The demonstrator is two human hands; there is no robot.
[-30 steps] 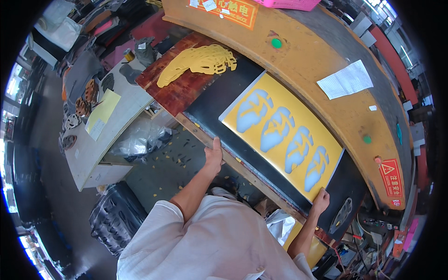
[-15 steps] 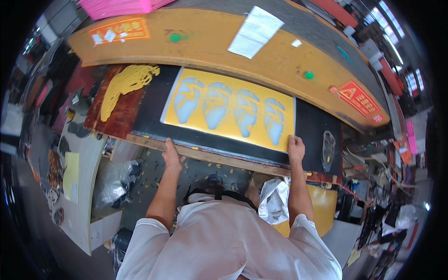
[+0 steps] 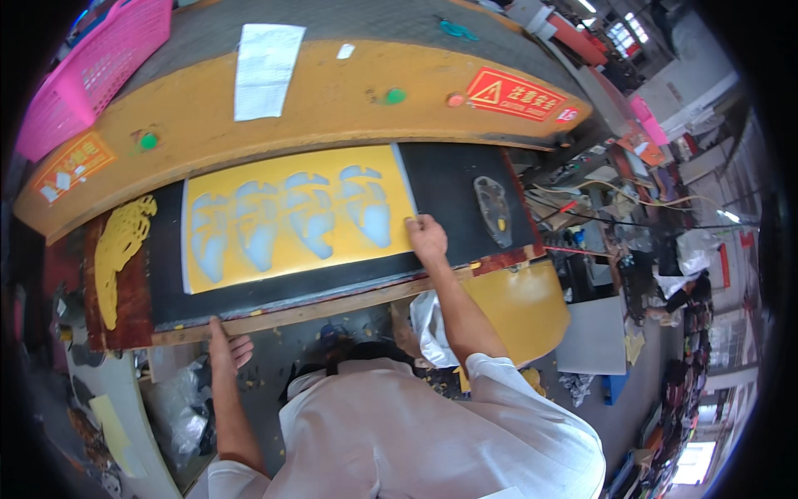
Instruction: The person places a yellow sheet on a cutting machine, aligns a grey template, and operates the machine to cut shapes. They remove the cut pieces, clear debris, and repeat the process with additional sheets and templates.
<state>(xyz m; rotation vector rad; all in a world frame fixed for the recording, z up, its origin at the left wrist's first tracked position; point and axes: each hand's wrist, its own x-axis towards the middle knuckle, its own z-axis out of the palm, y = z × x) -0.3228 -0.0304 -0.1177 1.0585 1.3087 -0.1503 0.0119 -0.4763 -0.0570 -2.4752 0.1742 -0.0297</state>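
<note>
A yellow sheet [image 3: 249, 191] with several pale blue sole-shaped cut-outs lies flat on a black board [image 3: 449, 179] under a yellow machine beam [image 3: 332, 100]. My right hand [image 3: 426, 237] presses on the sheet's lower right corner, fingers bent on its edge. My left hand [image 3: 226, 348] grips the wooden front edge [image 3: 316, 309] of the bench from below, thumb up on the wood. A grey metal sole-shaped cutter [image 3: 492, 208] rests on the black board, to the right of my right hand.
A heap of yellow cut scrap [image 3: 120, 245] lies on a reddish board at the left. A white paper [image 3: 264, 62] and a pink basket [image 3: 87, 71] sit on the machine top. A yellow rounded panel [image 3: 519, 303] stands at lower right, cables beyond it.
The view has swung so the bench sits more level. My right hand has moved up from the bench's front edge onto the sheet's corner. My left hand has shifted left along the wooden edge.
</note>
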